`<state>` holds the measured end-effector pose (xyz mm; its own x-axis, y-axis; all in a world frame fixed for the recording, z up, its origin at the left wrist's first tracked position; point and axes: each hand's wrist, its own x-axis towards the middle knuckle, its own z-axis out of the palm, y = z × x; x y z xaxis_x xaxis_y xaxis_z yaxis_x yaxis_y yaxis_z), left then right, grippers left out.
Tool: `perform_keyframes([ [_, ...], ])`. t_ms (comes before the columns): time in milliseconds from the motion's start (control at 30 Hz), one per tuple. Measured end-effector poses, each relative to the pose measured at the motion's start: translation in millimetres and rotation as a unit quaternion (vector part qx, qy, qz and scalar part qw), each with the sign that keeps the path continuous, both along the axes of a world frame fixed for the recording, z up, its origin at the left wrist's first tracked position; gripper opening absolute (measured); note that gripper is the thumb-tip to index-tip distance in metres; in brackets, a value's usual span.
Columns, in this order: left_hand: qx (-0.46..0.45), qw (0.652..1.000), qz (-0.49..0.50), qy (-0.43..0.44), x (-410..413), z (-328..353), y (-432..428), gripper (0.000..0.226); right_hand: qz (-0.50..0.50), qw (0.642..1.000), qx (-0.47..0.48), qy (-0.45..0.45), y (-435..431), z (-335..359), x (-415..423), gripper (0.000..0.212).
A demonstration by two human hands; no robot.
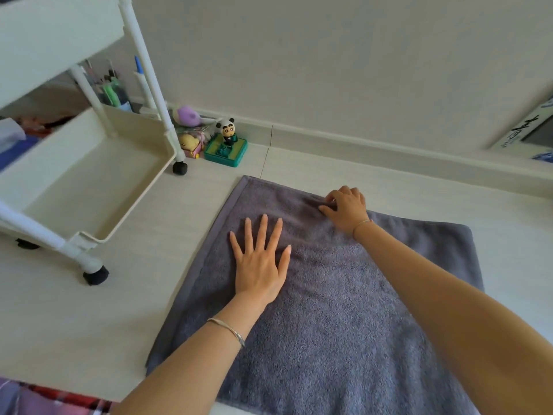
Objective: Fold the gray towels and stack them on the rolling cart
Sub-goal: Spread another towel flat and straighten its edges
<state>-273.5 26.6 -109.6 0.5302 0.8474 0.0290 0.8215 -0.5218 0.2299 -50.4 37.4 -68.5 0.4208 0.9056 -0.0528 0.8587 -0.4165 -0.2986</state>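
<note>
The gray towel (344, 319) lies spread on the floor (89, 324) in front of you. Its far left corner points toward the rolling cart (89, 181), which stands near it on your left.

Your left hand (258, 265) lies flat on the cloth with fingers straight and spread, pressing down and holding nothing. Your right hand (345, 209) sits at the towel's far edge with its fingers curled down into the pile. A small wrinkle runs beside the thumb, so it looks to be pinching the cloth there, though the grip itself is partly hidden.

Treat the towel as soft, limp and light. It looks like thick terry that will sag when lifted, drag a little on the floor and grip itself once stacked. It won't hold a shape, so take it along the hemmed edge or by two corners at once. Carry that edge over rather than pushing it, then flatten each fold with your palm.

A panda toy (227, 130) stands by the wall, well apart.
</note>
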Motion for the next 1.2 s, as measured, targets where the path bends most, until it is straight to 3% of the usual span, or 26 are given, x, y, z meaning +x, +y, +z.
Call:
perform_keyframes([
  [100, 0.016, 0.999, 0.007, -0.029, -1.2, -0.8, -2.0, 0.058, 0.002, 0.995, 0.102, 0.0, 6.3, 3.0, 0.4, 0.017],
  [233, -0.005, 1.0, 0.018, -0.011, -1.1, 1.8, -1.9, 0.063, -0.053, 0.996, 0.066, 0.021, 13.9, -18.4, -5.1, 0.012],
  [333, -0.027, 0.999, 0.032, 0.018, 0.7, 2.7, 1.1, 0.072, -0.103, 0.989, 0.101, 0.03, 13.2, -21.8, -15.7, 0.022],
  [467, -0.048, 0.996, 0.046, 0.056, 3.9, 3.1, 4.0, 0.064, -0.099, 0.974, 0.197, 0.057, -16.4, -20.9, -44.7, 0.038],
  [567, -0.049, 0.996, 0.053, 0.06, 4.0, 3.8, 4.1, 0.072, -0.023, 0.989, 0.132, 0.055, -54.4, -29.8, -66.7, 0.052],
  [667, -0.049, 0.995, 0.06, 0.063, 5.5, 2.2, 5.0, 0.078, 0.015, 0.999, 0.042, -0.008, -94.1, -41.6, -57.1, 0.064],
  [833, -0.05, 0.995, 0.061, 0.062, 7.8, 4.1, 4.0, 0.08, -0.06, 0.997, 0.005, -0.046, -145.2, -40.1, 5.4, 0.068],
  [967, -0.049, 0.994, 0.06, 0.074, 8.7, 7.3, 3.6, 0.064, -0.11, 0.992, -0.027, -0.063, -173.3, -35.0, 49.6, 0.071],
  [1033, -0.052, 0.993, 0.066, 0.085, 9.3, 8.0, 2.7, 0.061, -0.11, 0.991, -0.043, -0.06, -178.0, -30.0, 58.8, 0.063],
  [1100, -0.058, 0.991, 0.081, 0.09, 10.4, 9.8, 0.2, 0.06, -0.135, 0.99, -0.017, -0.035, -183.5, -22.8, 61.0, 0.055],
  [1200, -0.059, 0.992, 0.086, 0.074, 29.5, 17.7, -11.7, 0.062, -0.22, 0.971, 0.097, 0.013, -202.1, -12.2, 64.3, 0.054],
])
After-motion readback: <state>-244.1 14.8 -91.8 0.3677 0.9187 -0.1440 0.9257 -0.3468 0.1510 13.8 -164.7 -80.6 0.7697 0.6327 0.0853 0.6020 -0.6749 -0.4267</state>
